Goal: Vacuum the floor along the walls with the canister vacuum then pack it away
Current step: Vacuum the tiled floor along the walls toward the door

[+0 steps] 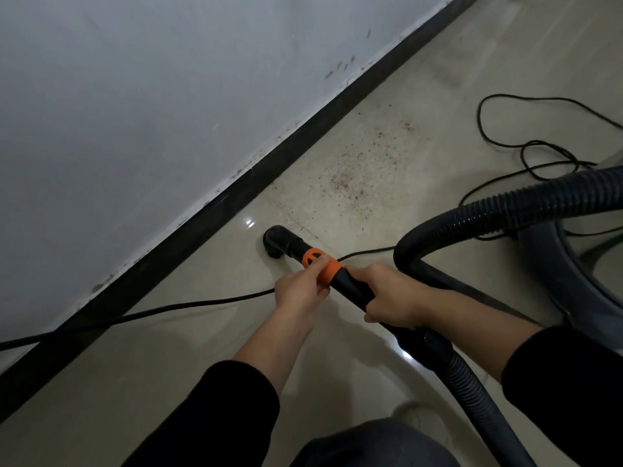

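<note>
Single head-worn wide-angle cam, no second view. It looks forward and steeply down, tilted so the baseboard (188, 230) runs diagonally from lower left to upper right. Both forearms enter from the bottom edge, close to the lens. Floor (354, 183) fills centre and right, wall (135, 96) the upper left. Edges bow from lens distortion.

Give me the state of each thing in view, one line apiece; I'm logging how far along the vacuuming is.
left hand: closed on the orange collar.
right hand: closed on the black wand.
orange collar: on the wand, gripped.
wand: angled down toward the floor.
nozzle: down on the floor near the baseboard.
hose: looped, attached.
power cord: uncoiled, lying loose.
floor: speckled with debris ahead of nozzle.
</note>
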